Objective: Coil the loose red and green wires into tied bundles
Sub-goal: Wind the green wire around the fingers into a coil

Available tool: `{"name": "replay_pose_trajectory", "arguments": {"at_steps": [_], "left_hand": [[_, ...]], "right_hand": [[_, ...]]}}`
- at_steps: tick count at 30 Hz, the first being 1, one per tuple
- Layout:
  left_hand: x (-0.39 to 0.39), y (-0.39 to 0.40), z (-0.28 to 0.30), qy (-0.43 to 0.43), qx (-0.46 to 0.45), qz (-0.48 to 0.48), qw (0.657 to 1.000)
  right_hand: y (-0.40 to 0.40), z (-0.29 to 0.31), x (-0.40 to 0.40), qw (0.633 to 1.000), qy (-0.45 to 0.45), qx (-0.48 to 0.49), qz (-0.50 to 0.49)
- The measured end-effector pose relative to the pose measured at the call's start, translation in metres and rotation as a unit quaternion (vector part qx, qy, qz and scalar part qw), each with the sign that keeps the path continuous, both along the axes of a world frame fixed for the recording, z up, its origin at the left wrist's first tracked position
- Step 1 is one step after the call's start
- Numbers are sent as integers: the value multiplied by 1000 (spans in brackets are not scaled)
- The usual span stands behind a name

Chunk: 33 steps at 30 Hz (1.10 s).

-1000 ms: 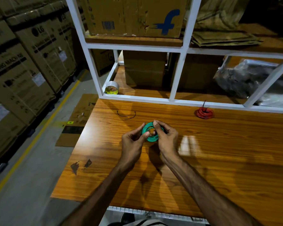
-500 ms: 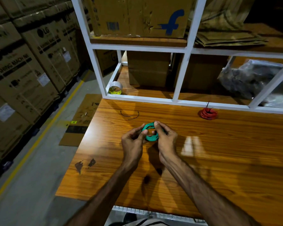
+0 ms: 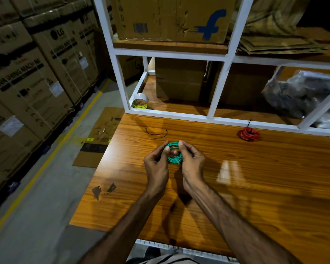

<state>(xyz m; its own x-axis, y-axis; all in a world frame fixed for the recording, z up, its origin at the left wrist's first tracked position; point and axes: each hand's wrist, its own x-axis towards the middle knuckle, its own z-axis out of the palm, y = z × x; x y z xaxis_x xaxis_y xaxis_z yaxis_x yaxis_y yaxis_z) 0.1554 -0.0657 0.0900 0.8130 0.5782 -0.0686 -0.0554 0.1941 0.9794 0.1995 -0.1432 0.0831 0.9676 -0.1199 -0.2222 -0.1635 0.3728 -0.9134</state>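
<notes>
Head view: both hands pinch the green wire coil (image 3: 174,156) above the table (image 3: 255,187).
Left hand (image 3: 156,164) and right hand (image 3: 191,162) curl round it; next, I think, tie it with the black tie (image 3: 156,132).

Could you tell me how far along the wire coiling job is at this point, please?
Done, it seems: the red coil lies bundled near the rack, a dark tie end sticking out of it. In hand: the green coil, wound and pinched between the left hand and right hand; no tie is visible on it. Left: tying the green one, probably with the black tie lying loose on the table.
</notes>
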Motion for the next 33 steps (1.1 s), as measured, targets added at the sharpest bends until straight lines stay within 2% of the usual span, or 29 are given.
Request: {"name": "replay_pose_trajectory", "arguments": {"at_steps": [4,8,12,15,17,21,26,33], "left_hand": [[0,9,-5,-2,57,14,998],[1,21,-6,-3,57,-7,998],[6,35,-3,11,-51,-31,998],[8,45,0,44,-160,-67,984],[10,55,-1,67,-196,-104,973],[13,69,-5,69,-184,-141,970],[22,75,-15,49,-187,-83,978],[33,82,-24,18,-97,-46,994]], "right_hand": [[9,-3,-4,1000,8,12,9],[14,-4,-2,1000,19,9,11],[16,-6,5,999,20,2,25],[18,-9,11,999,26,-9,38],[20,-11,15,998,23,-21,49],[22,-11,21,996,8,-47,74],[36,-14,29,995,11,-62,81],[50,-19,39,995,35,-66,63]]}}
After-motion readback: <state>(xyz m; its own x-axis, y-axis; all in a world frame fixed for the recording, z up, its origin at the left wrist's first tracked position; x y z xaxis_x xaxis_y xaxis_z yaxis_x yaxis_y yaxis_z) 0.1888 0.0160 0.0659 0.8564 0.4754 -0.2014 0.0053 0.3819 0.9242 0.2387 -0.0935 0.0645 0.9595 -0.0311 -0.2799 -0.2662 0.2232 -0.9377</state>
